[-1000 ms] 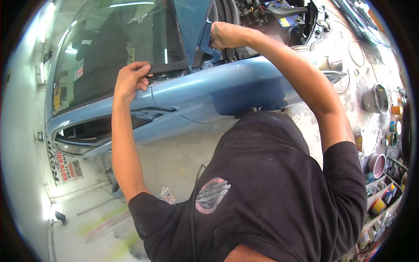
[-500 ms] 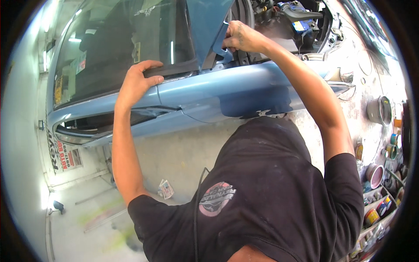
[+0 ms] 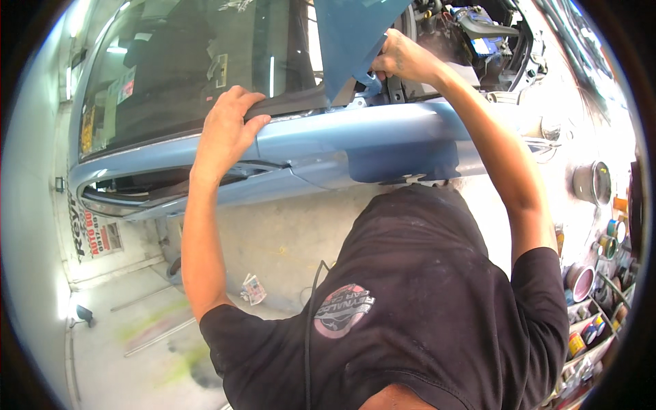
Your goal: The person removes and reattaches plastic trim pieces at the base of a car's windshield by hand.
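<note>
A light blue car stands in front of me, its fender (image 3: 383, 140) running across the view. My left hand (image 3: 222, 133) lies over the black trim strip (image 3: 294, 102) at the foot of the windshield (image 3: 184, 68), fingers curled over its edge. My right hand (image 3: 403, 58) is closed around the lower corner of the raised blue hood (image 3: 348, 34), next to the hinge at the edge of the engine bay. Both forearms reach up from my black shirt (image 3: 424, 307).
The open engine bay holds a battery (image 3: 482, 42) and hoses. Paint cans (image 3: 581, 280) and jars crowd shelves at the right. Below the fender is concrete floor with a scrap of paper (image 3: 254, 288). A door frame (image 3: 137, 198) sticks out at the left.
Both hands have shifted slightly right along the car. My left hand went from pinching the trim strip's end to lying over it. The right hand has closed in on the hood's corner.
</note>
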### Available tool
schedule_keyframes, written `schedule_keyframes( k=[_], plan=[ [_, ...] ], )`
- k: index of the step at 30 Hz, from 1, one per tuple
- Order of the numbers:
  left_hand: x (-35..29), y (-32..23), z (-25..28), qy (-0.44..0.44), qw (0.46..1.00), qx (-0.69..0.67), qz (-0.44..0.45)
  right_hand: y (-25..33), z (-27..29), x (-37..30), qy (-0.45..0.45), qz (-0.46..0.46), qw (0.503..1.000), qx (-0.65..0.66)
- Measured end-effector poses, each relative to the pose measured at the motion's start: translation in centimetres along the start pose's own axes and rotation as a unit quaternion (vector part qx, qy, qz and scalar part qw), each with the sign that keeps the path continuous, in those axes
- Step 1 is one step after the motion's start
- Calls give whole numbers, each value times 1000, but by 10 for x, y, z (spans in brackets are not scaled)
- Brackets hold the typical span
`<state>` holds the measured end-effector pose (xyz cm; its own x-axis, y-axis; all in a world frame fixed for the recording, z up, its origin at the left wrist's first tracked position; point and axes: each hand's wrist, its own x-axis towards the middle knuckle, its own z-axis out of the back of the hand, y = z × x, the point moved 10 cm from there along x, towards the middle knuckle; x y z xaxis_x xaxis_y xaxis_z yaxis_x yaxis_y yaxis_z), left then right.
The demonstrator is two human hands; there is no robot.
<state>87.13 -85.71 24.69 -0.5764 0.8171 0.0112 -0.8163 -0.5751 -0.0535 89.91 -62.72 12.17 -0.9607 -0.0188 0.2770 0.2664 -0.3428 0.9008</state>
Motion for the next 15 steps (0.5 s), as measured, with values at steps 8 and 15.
schedule_keyframes(
  k=[8,15],
  plan=[
    [5,6,-4,20,1000,-13,-15,4,6,3,3,-10,1000,6],
    [6,6,-11,35,999,-37,-19,0,12,1,16,-43,999,-14]
  ],
)
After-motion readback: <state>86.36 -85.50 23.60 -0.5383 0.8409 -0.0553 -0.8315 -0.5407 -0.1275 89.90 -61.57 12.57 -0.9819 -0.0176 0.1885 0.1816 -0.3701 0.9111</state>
